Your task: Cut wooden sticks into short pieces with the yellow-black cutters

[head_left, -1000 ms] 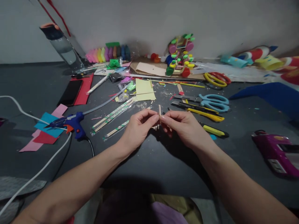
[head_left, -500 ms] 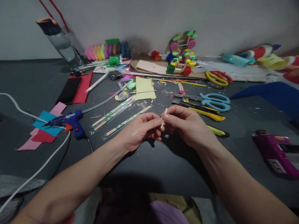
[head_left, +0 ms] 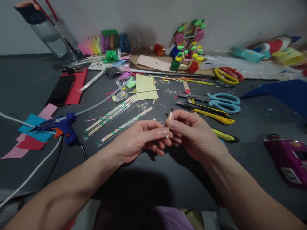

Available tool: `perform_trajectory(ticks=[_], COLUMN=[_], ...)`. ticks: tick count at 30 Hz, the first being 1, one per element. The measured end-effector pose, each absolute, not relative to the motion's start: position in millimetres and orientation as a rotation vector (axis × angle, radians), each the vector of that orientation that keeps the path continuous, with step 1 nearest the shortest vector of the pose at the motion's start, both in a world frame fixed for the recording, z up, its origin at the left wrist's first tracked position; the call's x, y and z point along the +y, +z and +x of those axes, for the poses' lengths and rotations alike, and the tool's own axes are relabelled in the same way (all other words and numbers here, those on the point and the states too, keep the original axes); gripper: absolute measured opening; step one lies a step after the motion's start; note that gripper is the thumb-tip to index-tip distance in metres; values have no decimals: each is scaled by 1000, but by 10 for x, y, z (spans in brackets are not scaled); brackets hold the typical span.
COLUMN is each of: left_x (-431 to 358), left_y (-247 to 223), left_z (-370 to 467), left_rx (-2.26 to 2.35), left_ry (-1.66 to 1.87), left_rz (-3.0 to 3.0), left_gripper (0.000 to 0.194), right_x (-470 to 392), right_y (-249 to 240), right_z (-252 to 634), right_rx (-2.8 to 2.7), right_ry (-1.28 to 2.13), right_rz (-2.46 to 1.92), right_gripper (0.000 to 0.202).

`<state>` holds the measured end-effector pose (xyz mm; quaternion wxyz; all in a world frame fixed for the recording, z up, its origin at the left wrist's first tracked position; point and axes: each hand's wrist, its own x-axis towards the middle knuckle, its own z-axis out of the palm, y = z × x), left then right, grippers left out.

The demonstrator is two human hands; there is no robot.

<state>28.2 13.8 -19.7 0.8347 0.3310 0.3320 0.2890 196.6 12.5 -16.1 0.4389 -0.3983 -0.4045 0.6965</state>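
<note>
Between my two hands is a short pale wooden stick piece (head_left: 170, 116), standing nearly upright. My left hand (head_left: 144, 139) pinches its lower part with the thumb against curled fingers. Thumb and fingers of my right hand (head_left: 192, 129) are closed on the upper part. The fingers cover the middle of the piece. Wrapped chopsticks (head_left: 127, 124) lie just left of my left hand. Beyond my right hand are yellow-and-black utility knives (head_left: 214, 115) and blue-handled scissors (head_left: 223, 103).
At the left lie a blue glue gun (head_left: 63, 125) with cords, coloured paper (head_left: 31, 127) and a phone (head_left: 61, 89). A water bottle (head_left: 49, 36) stands behind. Small wheeled models (head_left: 188, 48) are at the back; a purple device (head_left: 286, 156) is at the right.
The stick piece has turned more upright between my fingers. Both hands sit slightly lower in the view, and the left fingers have shifted down along the piece. The camera has shifted a little.
</note>
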Motion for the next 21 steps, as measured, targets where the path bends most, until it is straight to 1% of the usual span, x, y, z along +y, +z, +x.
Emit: perform_trajectory(ticks=[7,14,21], left_x=[129,126,127], left_y=[-164,-110,-111], left_z=[263,249,216], left_rx=[676,628,583], left_ry=[573,497,446], left_rz=[683,603,579], left_gripper=[15,17,20], right_x=[99,63,59], right_y=[-162,-111,-145], right_z=[1963,1946,1946], right_rx=[-993,-951,-955], right_ry=[1763,1840,1843], right_rz=[-980,-956,-993], right_gripper=[28,27,28])
